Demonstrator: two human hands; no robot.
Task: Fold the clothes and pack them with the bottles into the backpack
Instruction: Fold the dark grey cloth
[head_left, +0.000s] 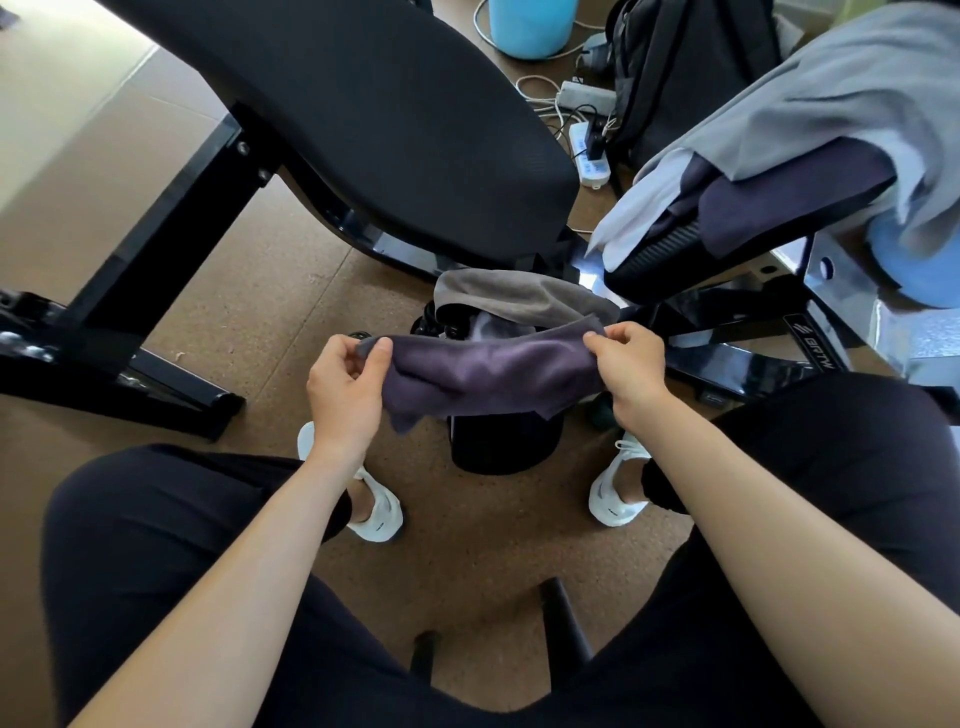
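Observation:
I hold a dark purple garment (488, 376) stretched between both hands above a black backpack (506, 447) that stands on the floor between my feet. My left hand (345, 387) pinches its left edge, my right hand (631, 369) pinches its right edge. A grey-brown garment (519, 296) hangs over the backpack's far rim, and something pale grey shows inside the opening. More clothes, light grey (841, 93), white and dark navy (769, 208), lie draped on the bench at the right. No bottle can be made out for sure.
A black padded bench (363, 114) with a metal frame crosses the upper left. A second black bag (691, 73) stands at the back, beside power strips and cables (587, 150). A blue cylinder (532, 26) stands at the top. The floor is brown cork.

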